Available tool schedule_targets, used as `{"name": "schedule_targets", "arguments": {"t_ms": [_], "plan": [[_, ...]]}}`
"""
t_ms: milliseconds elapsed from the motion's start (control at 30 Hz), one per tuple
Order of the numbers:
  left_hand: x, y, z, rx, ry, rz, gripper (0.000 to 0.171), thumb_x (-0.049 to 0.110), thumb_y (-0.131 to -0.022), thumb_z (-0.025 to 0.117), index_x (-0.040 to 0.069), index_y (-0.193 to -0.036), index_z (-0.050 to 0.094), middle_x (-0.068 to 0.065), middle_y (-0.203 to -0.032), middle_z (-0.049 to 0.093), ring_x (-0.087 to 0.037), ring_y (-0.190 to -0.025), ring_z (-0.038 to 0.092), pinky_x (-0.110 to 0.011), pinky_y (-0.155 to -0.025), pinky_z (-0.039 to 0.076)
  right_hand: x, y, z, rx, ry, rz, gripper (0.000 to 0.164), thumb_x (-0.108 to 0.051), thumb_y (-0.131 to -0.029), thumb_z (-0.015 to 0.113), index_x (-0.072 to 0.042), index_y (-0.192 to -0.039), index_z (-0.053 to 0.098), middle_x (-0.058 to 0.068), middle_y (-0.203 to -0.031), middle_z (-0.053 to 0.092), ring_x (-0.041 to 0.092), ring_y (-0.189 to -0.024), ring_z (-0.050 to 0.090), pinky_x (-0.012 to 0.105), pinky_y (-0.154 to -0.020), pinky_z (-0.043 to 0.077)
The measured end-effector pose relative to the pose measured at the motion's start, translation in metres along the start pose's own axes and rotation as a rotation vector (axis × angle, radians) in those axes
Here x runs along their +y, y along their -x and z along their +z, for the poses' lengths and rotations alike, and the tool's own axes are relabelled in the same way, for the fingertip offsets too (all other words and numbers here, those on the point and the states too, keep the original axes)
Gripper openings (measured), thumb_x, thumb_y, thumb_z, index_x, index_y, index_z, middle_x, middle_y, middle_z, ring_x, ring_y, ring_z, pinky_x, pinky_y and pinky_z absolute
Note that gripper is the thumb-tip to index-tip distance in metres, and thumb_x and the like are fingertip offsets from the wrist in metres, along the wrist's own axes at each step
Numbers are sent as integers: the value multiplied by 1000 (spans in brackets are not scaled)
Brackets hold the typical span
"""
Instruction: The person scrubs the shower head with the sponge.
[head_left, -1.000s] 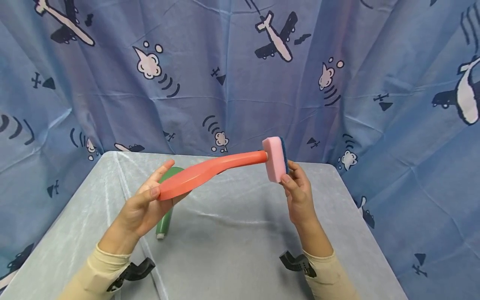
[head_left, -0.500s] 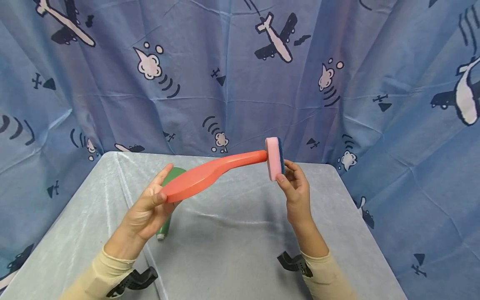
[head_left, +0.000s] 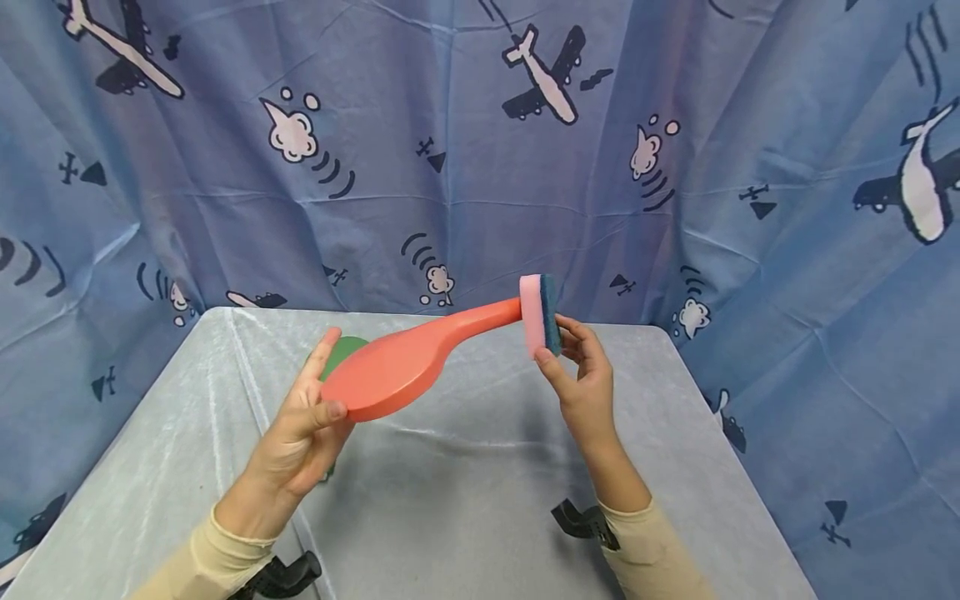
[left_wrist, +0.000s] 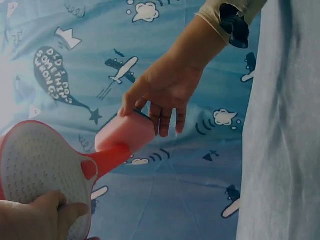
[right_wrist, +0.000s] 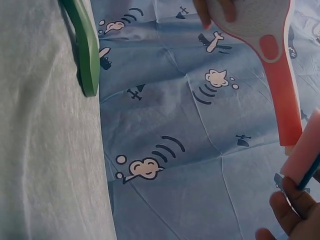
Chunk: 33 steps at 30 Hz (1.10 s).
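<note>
My left hand (head_left: 288,442) grips an orange shower head (head_left: 393,371) by its round end, thumb on the near edge. Its orange back faces the head camera; the white face with small nozzles (left_wrist: 30,160) shows in the left wrist view. In my right hand (head_left: 592,396) a pink sponge (head_left: 531,317) with a blue-green scouring side (head_left: 551,321) is pinched between thumb and fingers. The sponge's pink side meets the end of the shower head's handle. Both things are held in the air above the table.
Behind the left hand lies a green object (head_left: 343,354) with a rounded end, partly hidden; the right wrist view shows its long green side (right_wrist: 90,60). A pale cloth covers the table (head_left: 450,517). Around it hangs a blue curtain (head_left: 480,167) printed with planes.
The shower head has turned, so more of its round back shows. The sponge has shifted slightly left and turned, showing more of its scouring side. The left hand has moved slightly right and down.
</note>
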<state>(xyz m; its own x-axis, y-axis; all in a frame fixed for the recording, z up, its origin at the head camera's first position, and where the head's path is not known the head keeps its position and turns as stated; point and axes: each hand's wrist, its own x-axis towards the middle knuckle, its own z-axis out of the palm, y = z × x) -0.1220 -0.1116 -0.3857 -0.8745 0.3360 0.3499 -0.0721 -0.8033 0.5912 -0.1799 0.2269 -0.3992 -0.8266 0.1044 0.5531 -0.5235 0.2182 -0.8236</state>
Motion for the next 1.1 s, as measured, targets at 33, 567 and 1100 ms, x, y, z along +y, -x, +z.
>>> {"name": "schedule_targets", "arguments": {"t_ms": [33,567,1100], "plan": [[-1,0,1,6,-34,5,106,-12,-93,62,17,-163,-12,-8,-135,62,-16,-115,65,-24,-108,47,0,0,1,14,49,-24,50,-9,-91,76,-12,-138,61,10,-123,65,20,-111,57,39,-100,43],[-27,-1,2,200,-28,-7,59,-7,-107,32,23,-157,23,5,-162,29,-17,-139,47,-38,-107,50,-17,22,30,101,489,-436,56,-40,-86,74,-11,-133,65,13,-114,65,31,-105,56,51,-97,35],[-23,-4,0,226,-22,20,64,-12,-102,24,12,-160,14,-9,-162,23,-21,-136,52,-35,-110,48,-7,36,50,18,585,-573,56,-45,-82,77,-9,-124,67,12,-103,63,32,-99,58,53,-91,38]]}}
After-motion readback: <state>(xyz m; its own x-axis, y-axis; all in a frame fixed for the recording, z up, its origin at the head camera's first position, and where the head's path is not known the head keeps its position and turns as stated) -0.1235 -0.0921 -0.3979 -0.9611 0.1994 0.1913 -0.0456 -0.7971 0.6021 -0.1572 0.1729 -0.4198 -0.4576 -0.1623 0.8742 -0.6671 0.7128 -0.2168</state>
